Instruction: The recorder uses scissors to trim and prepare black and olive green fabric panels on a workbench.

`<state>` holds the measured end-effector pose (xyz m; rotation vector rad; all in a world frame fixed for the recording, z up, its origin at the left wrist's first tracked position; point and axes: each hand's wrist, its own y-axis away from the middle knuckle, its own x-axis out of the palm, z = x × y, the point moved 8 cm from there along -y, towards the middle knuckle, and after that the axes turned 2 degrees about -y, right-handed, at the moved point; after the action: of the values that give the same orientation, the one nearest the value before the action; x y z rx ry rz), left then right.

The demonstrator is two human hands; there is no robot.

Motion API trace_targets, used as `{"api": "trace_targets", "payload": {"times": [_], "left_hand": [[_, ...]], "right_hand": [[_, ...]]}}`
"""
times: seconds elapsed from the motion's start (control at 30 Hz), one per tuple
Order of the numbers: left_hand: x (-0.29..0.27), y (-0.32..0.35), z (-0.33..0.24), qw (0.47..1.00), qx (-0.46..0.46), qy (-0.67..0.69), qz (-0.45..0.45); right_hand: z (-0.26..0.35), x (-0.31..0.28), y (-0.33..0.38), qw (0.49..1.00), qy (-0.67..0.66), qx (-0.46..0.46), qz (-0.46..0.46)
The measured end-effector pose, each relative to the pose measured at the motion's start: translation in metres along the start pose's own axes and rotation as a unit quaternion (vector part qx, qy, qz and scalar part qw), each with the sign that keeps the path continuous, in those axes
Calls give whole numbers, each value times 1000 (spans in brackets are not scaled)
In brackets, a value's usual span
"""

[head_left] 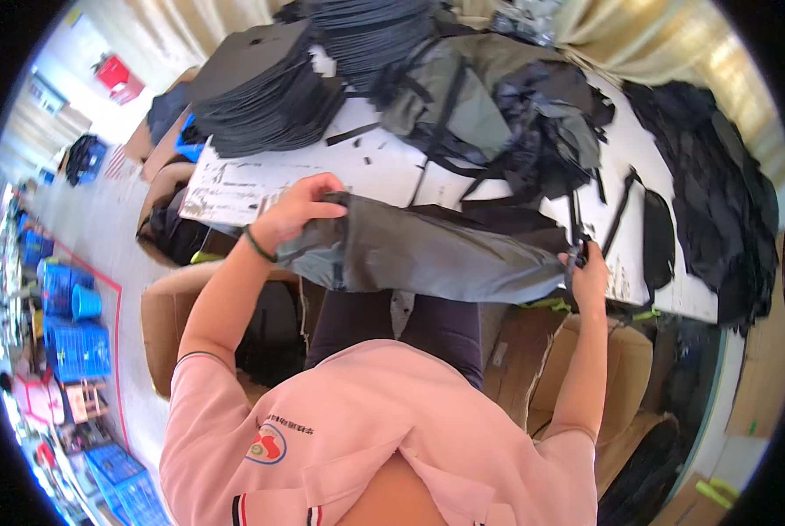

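A long grey-green fabric piece (445,254) with dark edging is stretched across in front of me, above the near edge of the table. My left hand (303,210) pinches its left end between thumb and fingers, near a dark seam. At the right end, my right hand (590,270) is closed round dark-handled scissors (577,249), their blades pointing away from me. The fabric's right corner lies against that hand; whether the fingers also grip it I cannot tell. Black fabric (511,213) shows just behind the stretched piece.
On the white table (235,180) stand stacks of dark flat panels (270,96) and a heap of grey and black bag pieces (498,105). Black fabric (703,193) hangs over the right end. Open cardboard boxes (178,324) stand below the near edge; blue crates (81,351) lie off left.
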<state>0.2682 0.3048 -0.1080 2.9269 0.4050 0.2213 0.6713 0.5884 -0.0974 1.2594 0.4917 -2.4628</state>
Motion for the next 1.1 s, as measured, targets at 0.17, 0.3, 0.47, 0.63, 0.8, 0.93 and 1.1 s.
{"api": "trace_targets", "payload": {"times": [0.17, 0.3, 0.47, 0.63, 0.8, 0.93, 1.1], "left_hand": [[25, -3, 2, 1000, -12, 26, -3], [41, -2, 1, 1000, 1, 23, 19], [51, -2, -2, 999, -8, 27, 25], [52, -4, 2, 999, -32, 1, 21], [57, -5, 1, 998, -27, -14, 46], [60, -4, -1, 998, -40, -11, 52], [60, -2, 1, 997, -50, -17, 47]], "right_hand": [[108, 6, 10, 992, -20, -116, 38], [205, 39, 34, 943, 32, -307, 123], [240, 67, 42, 896, 65, -416, 144], [246, 72, 43, 889, 59, -416, 181], [248, 72, 42, 890, 65, -407, 195], [241, 74, 38, 888, 61, -411, 196], [230, 75, 37, 886, 76, -397, 226]]}}
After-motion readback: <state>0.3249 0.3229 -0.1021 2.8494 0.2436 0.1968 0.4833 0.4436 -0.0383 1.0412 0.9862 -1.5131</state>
